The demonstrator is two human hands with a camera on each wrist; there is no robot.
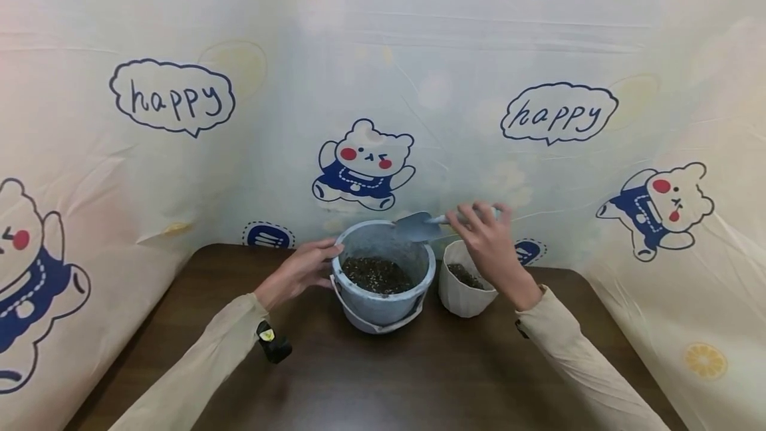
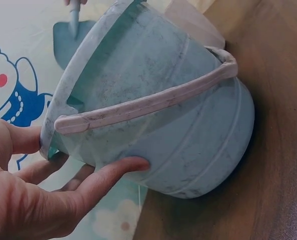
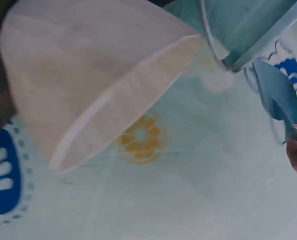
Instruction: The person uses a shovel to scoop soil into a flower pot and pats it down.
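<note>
A light blue bucket (image 1: 383, 311) with dark soil (image 1: 377, 276) inside stands on the table, its pale handle (image 2: 153, 104) hanging down the side. My left hand (image 1: 302, 268) holds the bucket by the left of its rim, with some fingers against the outer wall. With my right hand (image 1: 493, 248) I grip a small blue garden trowel (image 1: 417, 226) by its handle. The trowel's blade is over the back right of the bucket's rim, above the soil. Below my right hand sits a white pot (image 1: 467, 301), which also has dark soil in it.
The dark brown wooden table (image 1: 359, 391) carries both containers near its back edge. Behind and at both sides hangs a pale printed cloth (image 1: 431, 52) with bears and the word happy. A black device (image 1: 275, 344) is strapped at my left wrist.
</note>
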